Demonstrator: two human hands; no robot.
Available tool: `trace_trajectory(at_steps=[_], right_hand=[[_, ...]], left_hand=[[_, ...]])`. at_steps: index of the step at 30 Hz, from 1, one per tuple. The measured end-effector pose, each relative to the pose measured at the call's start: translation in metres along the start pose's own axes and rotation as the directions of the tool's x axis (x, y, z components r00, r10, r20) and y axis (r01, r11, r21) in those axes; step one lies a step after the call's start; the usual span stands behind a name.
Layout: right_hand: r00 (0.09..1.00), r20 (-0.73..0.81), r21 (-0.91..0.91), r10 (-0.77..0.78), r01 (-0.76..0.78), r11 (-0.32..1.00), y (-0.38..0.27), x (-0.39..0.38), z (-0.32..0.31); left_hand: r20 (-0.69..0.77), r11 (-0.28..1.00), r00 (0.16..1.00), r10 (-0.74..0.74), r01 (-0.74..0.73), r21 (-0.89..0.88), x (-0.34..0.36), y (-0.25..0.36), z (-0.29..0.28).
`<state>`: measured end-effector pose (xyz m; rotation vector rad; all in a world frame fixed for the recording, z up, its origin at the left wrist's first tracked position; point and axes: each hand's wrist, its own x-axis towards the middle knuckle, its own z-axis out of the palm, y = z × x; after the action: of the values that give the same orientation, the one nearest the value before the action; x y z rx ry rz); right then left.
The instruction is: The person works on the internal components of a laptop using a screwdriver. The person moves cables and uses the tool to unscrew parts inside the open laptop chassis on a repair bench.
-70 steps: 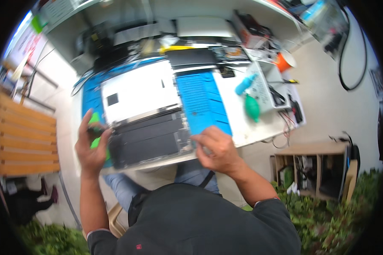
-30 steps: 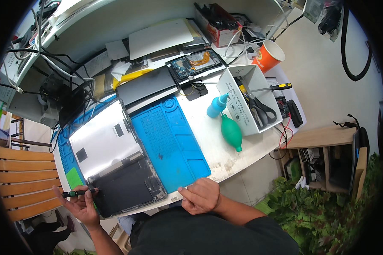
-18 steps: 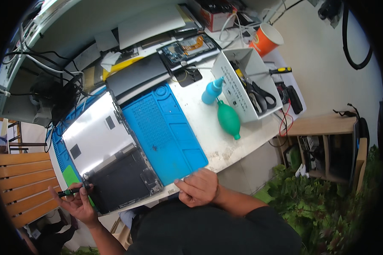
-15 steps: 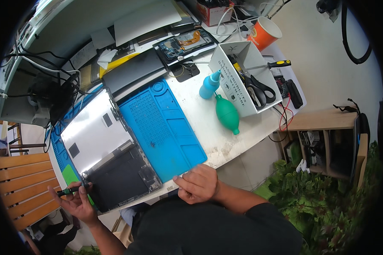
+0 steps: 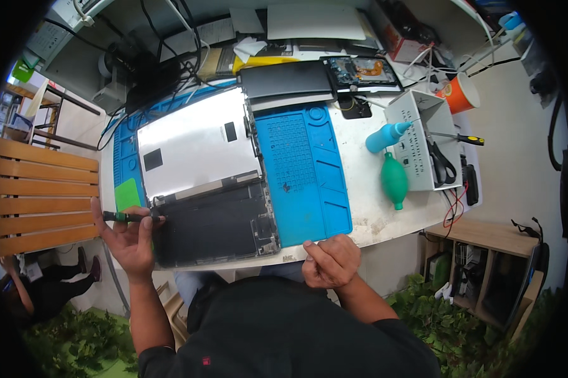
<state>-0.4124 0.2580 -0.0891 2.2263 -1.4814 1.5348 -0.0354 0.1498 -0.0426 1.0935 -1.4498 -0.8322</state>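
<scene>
An opened flat device lies partly on a blue repair mat (image 5: 296, 183), its silver panel (image 5: 199, 145) at the back and its black housing (image 5: 211, 230) nearer me. My left hand (image 5: 129, 246) is at the housing's left corner, palm up. Its fingers hold a screwdriver (image 5: 121, 217) with a black and green handle, lying nearly level, its tip end toward the device. At the table's front edge, by the mat's near right corner, my right hand (image 5: 334, 261) has its fingers curled together. Whether anything small is between them is hidden.
A green air blower (image 5: 395, 181) and a blue squeeze bottle (image 5: 384, 138) stand beside a white box (image 5: 432, 173) holding scissors and a screwdriver. Behind lie a black flat device (image 5: 284, 82) and an opened phone (image 5: 362, 70). Cables (image 5: 186, 72) tangle at back left; an orange cup (image 5: 460, 93) stands right.
The head view has turned, so the bench appears straighter and shifted right. My left hand still holds the screwdriver at the device's corner; my right hand stays curled by the mat.
</scene>
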Motion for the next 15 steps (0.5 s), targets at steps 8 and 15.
trace_trajectory(at_steps=[8, 15], right_hand=[[0.995, 0.003, -0.031, 0.102, -0.102, 0.994, -0.005, 0.016, -0.003], [0.945, 0.200, -0.233, 0.258, -0.210, 0.950, 0.005, 0.099, 0.016]], left_hand=[[0.035, 0.995, 0.997, 0.070, -0.068, -0.071, 0.004, -0.004, -0.001], [0.031, 0.988, 0.996, 0.084, -0.080, -0.130, 0.003, 0.006, -0.005]])
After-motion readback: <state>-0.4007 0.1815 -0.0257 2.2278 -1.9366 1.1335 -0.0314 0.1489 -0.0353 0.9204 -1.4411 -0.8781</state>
